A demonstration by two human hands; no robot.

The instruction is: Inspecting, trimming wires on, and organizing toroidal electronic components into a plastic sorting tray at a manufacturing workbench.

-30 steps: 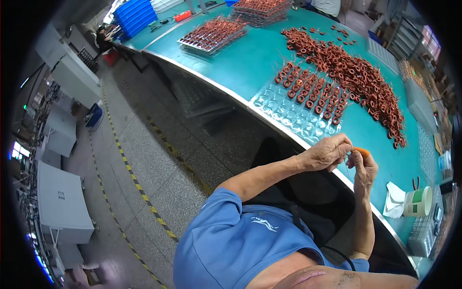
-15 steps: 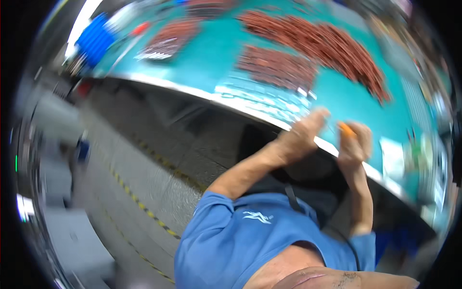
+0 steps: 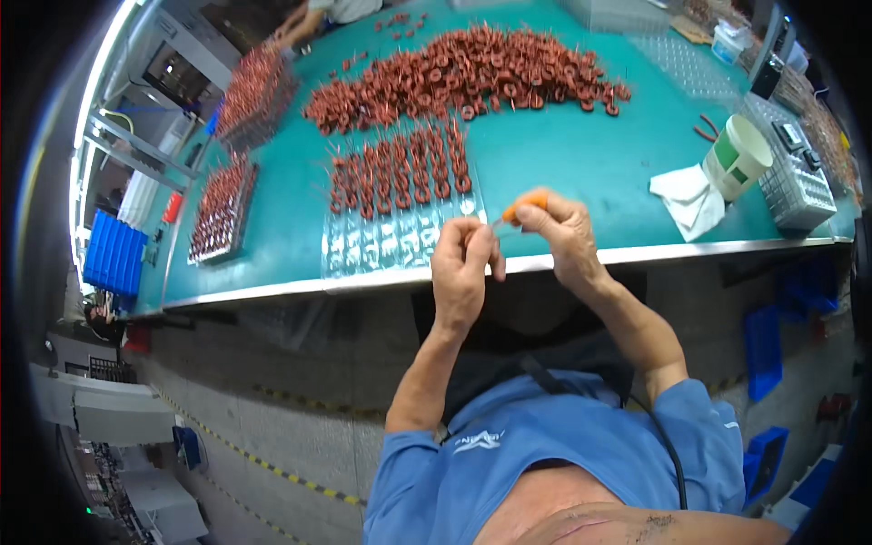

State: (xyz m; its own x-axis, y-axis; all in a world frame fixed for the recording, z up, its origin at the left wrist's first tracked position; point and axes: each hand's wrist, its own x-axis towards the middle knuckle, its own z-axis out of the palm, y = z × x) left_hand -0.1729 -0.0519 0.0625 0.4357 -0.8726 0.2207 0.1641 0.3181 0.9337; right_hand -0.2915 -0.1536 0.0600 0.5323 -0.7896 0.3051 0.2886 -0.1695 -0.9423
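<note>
My right hand (image 3: 572, 238) grips an orange-handled tool (image 3: 526, 203) with a thin metal shaft, perhaps a small screwdriver. The shaft points left toward the fingertips of my left hand (image 3: 460, 271). That hand is closed in a pinch; whatever it holds is too small or hidden to make out. Both hands are above the table's front edge. Just beyond my left hand lies a clear plastic tray (image 3: 363, 243) with moulded pockets. Rows of red-brown ring-shaped coils (image 3: 395, 177) with wire leads fill its far part, while its near pockets hold none. Behind it spreads a large heap of similar coils (image 3: 481, 77).
A filled tray (image 3: 221, 211) and a taller stack of coil trays (image 3: 257, 95) stand left on the green table (image 3: 563, 163). To the right are a white cloth (image 3: 688, 202), a tilted cup (image 3: 738, 156) and red-handled pliers (image 3: 706, 127). Another person's arm (image 3: 298, 25) reaches in at far left.
The view has swung and sharpened from a blur. My hands now sit close together, the orange-handled tool's shaft directed at my left fingertips. The tool was in my right hand before too.
</note>
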